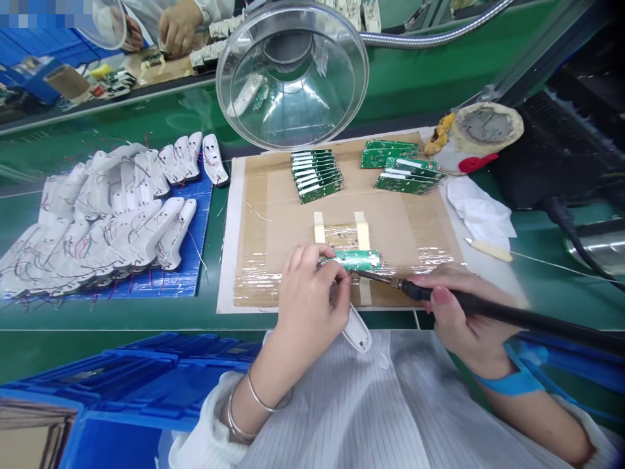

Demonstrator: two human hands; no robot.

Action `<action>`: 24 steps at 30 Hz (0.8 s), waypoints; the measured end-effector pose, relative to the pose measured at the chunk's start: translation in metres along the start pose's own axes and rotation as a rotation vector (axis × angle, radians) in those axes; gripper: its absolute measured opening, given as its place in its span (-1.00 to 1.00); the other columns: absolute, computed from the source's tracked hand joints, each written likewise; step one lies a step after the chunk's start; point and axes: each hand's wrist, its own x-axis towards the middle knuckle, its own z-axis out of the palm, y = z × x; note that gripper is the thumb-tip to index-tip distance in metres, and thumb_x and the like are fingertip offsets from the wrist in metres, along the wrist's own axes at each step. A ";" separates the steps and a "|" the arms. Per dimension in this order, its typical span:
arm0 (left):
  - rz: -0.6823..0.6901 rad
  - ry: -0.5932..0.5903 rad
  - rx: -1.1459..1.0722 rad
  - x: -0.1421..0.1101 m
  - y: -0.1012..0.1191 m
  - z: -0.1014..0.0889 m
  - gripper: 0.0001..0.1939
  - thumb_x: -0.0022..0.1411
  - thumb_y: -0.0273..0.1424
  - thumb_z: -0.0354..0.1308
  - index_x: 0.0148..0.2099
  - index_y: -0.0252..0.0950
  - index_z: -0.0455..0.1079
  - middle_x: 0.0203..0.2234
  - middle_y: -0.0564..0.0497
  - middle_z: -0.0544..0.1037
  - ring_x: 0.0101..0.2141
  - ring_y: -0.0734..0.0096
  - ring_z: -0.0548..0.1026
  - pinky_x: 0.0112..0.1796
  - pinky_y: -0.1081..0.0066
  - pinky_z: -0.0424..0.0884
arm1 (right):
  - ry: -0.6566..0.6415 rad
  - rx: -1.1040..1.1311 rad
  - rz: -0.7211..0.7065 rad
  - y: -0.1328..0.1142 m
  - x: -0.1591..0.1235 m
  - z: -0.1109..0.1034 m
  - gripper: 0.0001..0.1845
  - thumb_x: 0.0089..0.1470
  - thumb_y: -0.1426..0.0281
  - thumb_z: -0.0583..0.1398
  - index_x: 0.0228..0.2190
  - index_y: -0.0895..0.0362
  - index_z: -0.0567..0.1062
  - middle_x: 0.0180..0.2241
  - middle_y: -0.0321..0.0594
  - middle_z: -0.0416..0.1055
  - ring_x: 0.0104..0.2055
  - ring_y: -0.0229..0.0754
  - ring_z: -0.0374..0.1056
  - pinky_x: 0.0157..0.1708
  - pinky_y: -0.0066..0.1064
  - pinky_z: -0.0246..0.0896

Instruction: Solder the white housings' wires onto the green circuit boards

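Observation:
My right hand [463, 312] grips a black-handled soldering iron [413, 290]. Its tip reaches the near edge of a green circuit board [359, 260], beside my left fingertips. The board lies in front of a small taped-down fixture [340, 236] on the cardboard. My left hand [312, 286] is closed in a pinch at the board's left end; what lies between thumb and finger is hidden. From under that hand a white plastic housing [359, 332] sticks out toward me, past the table's near edge. Whether the hand also grips it cannot be made out.
Several white housings with wires [112, 228] cover a blue mat at left. Stacked circuit boards [317, 176] stand behind the fixture. A round magnifier [293, 78] hangs above. At right are a tip-cleaning pot [488, 127], a white cloth [481, 208] and a pale-handled tool [488, 249]. A co-worker's hands [178, 29] are opposite.

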 end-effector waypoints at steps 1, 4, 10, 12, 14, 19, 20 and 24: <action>0.000 0.002 -0.001 0.000 0.000 0.000 -0.90 0.29 -0.47 0.12 -0.30 -0.28 0.44 -0.11 -0.07 0.40 -0.06 0.21 0.38 -0.05 0.15 0.35 | 0.018 0.003 0.001 0.000 0.000 0.000 -0.79 0.15 0.50 0.21 -0.22 0.05 0.60 -0.36 -0.33 0.52 -0.43 -0.36 0.40 -0.44 -0.45 0.38; 0.000 0.002 -0.002 0.001 0.001 0.000 -0.90 0.29 -0.47 0.12 -0.30 -0.29 0.43 -0.11 -0.06 0.40 -0.06 0.21 0.38 -0.05 0.16 0.36 | 0.033 0.005 0.013 -0.001 0.001 0.001 -0.79 0.15 0.50 0.20 -0.22 0.05 0.60 -0.38 -0.34 0.51 -0.45 -0.37 0.38 -0.47 -0.47 0.35; -0.006 -0.002 0.002 0.001 0.001 0.000 -0.91 0.29 -0.46 0.12 -0.30 -0.29 0.43 -0.11 -0.06 0.40 -0.07 0.22 0.38 -0.05 0.16 0.36 | -0.039 -0.020 0.012 -0.003 0.001 -0.002 -0.77 0.14 0.50 0.21 -0.20 0.04 0.61 -0.36 -0.33 0.52 -0.43 -0.36 0.39 -0.47 -0.46 0.33; -0.006 -0.005 0.001 0.001 0.001 0.000 -0.90 0.29 -0.47 0.12 -0.30 -0.29 0.43 -0.11 -0.06 0.40 -0.06 0.22 0.38 -0.05 0.16 0.36 | -0.020 -0.021 0.013 -0.002 0.000 -0.001 -0.78 0.14 0.50 0.21 -0.21 0.04 0.61 -0.38 -0.33 0.52 -0.46 -0.36 0.38 -0.49 -0.44 0.32; -0.006 -0.007 0.002 0.001 0.001 0.000 -0.90 0.29 -0.47 0.12 -0.30 -0.29 0.42 -0.11 -0.06 0.40 -0.06 0.22 0.38 -0.05 0.16 0.36 | 0.056 -0.013 0.018 0.000 -0.001 0.001 -0.80 0.14 0.47 0.21 -0.24 0.04 0.62 -0.38 -0.32 0.52 -0.46 -0.33 0.40 -0.49 -0.41 0.33; -0.009 -0.008 -0.004 0.002 0.001 0.000 -0.90 0.29 -0.46 0.12 -0.30 -0.29 0.42 -0.11 -0.06 0.40 -0.07 0.22 0.38 -0.05 0.15 0.36 | 0.222 0.028 -0.022 0.003 0.002 0.006 -0.83 0.14 0.44 0.20 -0.33 0.04 0.62 -0.46 -0.34 0.51 -0.52 -0.30 0.37 -0.52 -0.37 0.30; -0.010 -0.006 -0.006 0.002 0.000 0.000 -0.90 0.29 -0.46 0.12 -0.30 -0.29 0.42 -0.11 -0.07 0.40 -0.07 0.22 0.38 -0.05 0.15 0.36 | 0.225 0.035 -0.024 0.003 0.003 0.007 -0.83 0.14 0.44 0.20 -0.33 0.04 0.62 -0.48 -0.34 0.50 -0.55 -0.31 0.35 -0.54 -0.37 0.29; 0.008 -0.012 -0.005 0.001 0.000 -0.002 -0.89 0.31 -0.46 0.12 -0.30 -0.28 0.43 -0.10 -0.07 0.41 -0.05 0.22 0.38 0.03 0.09 0.32 | 0.259 0.056 0.000 0.004 0.004 0.008 -0.82 0.14 0.44 0.19 -0.33 0.03 0.63 -0.49 -0.33 0.50 -0.58 -0.29 0.33 -0.58 -0.36 0.24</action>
